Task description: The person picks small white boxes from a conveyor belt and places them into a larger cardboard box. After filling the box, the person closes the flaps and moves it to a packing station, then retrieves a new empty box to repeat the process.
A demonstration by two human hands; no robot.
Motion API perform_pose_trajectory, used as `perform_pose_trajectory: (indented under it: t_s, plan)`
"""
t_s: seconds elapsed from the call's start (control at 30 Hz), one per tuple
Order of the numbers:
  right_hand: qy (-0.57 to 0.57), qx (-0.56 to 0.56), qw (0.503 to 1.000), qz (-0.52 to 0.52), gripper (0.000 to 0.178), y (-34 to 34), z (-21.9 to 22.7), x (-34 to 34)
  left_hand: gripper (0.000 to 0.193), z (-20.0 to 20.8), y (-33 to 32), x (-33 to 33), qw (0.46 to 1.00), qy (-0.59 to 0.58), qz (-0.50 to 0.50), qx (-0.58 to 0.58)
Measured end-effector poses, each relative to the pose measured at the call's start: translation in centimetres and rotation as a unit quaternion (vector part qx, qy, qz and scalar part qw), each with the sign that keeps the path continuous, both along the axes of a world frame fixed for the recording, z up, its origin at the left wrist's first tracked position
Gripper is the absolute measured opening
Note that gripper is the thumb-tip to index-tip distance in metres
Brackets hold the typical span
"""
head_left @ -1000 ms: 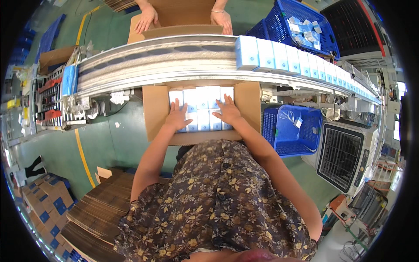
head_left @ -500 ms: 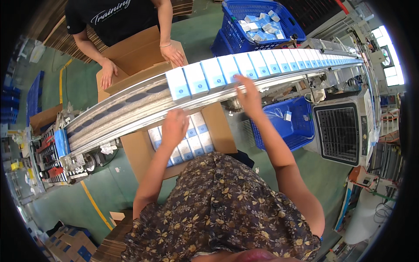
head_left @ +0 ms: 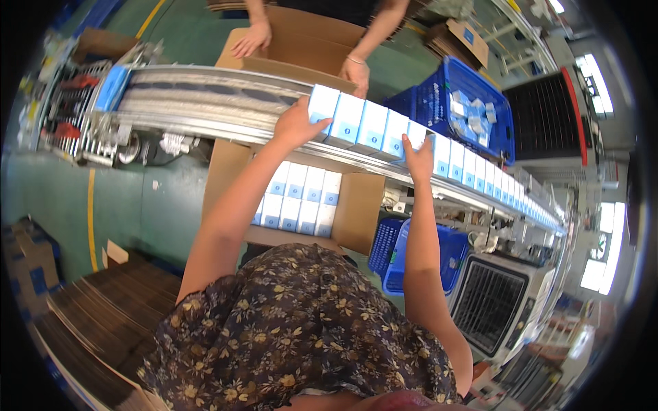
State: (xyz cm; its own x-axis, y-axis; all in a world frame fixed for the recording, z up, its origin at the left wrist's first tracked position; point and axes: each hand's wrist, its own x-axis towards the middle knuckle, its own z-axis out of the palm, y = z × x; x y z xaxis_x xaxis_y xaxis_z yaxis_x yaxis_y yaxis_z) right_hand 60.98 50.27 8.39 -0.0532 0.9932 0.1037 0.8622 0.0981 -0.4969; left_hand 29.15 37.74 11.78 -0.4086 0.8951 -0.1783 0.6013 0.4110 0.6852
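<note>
A row of white-and-blue small boxes stands upright on the conveyor, running off to the right. My left hand is at the row's left end, its thumb across the front of the first box. Further along the row, my right hand has its thumb on a box front and its fingers over that box's right side. Several boxes stand between my hands. Below the conveyor, close to my body, an open carton holds more of these boxes in rows.
Across the conveyor, a co-worker's hands rest at another open carton. A blue crate of boxes stands beyond the line, and a blue basket sits nearer, beside a grilled machine. Flat cardboard is stacked at lower left.
My left hand has risen from above the near carton to the row's left end. My right hand has come down onto a box. The view has shifted and turned.
</note>
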Motion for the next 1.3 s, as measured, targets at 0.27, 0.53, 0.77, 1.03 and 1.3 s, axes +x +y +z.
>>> perform_pose_trajectory:
  t_s: [0.27, 0.53, 0.77, 1.03, 1.3]
  plan:
    - [0.197, 0.016, 0.973, 0.119, 0.083, -4.2, 4.9, -9.6, 0.097, 0.5, -4.8, -9.3, 0.987, 0.002, 0.055, 0.149]
    - [0.254, 0.112, 0.955, 0.106, 0.083, -20.2, 9.4, -5.5, 0.088, 16.2, -17.4, -7.3, 0.925, 0.254, -0.053, 0.276]
    - [-0.114, -0.183, 0.884, 0.414, 0.072, -28.4, -11.3, 4.1, 0.034, -9.4, -26.0, -3.9, 0.972, 0.038, -0.170, -0.158]
    - [0.089, -0.234, 0.933, 0.259, 0.048, -20.2, -1.9, 0.5, 0.020, -12.9, -22.2, -6.7, 0.873, 0.187, -0.379, -0.245]
    - [-0.086, 0.235, 0.968, 0.027, 0.041, -5.2, 6.2, 6.4, 0.020, 1.4, -8.3, -0.1, 0.959, 0.012, -0.207, 0.195]
